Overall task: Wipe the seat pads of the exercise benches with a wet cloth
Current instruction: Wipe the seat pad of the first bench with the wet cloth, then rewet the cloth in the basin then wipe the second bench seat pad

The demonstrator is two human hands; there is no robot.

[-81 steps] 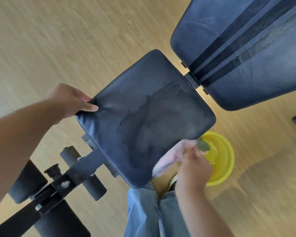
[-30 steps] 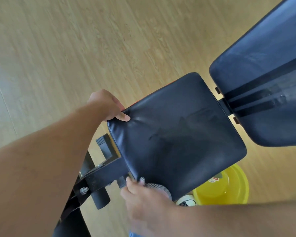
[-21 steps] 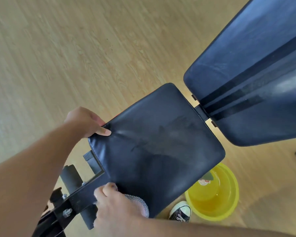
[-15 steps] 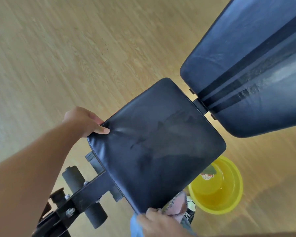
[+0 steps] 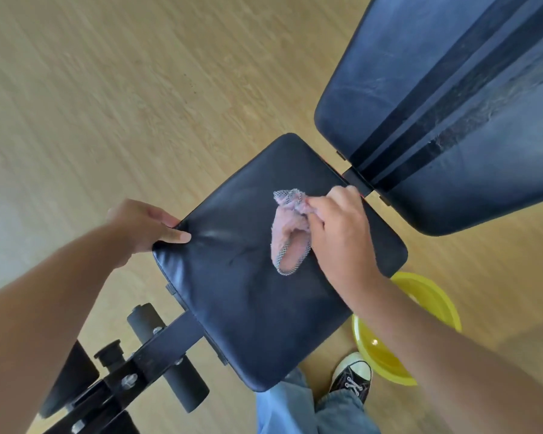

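The black seat pad (image 5: 248, 296) of the exercise bench fills the middle of the view. My left hand (image 5: 145, 225) grips its left corner, thumb on top. A pink cloth with grey mesh (image 5: 287, 233) lies on the upper part of the pad, and my right hand (image 5: 339, 230) is shut on its top end, near the hinge. The dark back pad (image 5: 436, 104) with two black stripes rises at the upper right.
A yellow basin (image 5: 433, 302) with water stands on the wooden floor at the lower right, partly behind my right arm. The bench's black frame and foam rollers (image 5: 170, 355) lie at the lower left. My sneaker (image 5: 351, 377) and jeans leg are below the pad.
My right hand has brought the cloth from the pad's near lower edge up onto the middle of the pad near the hinge. My left hand kept its hold on the corner.
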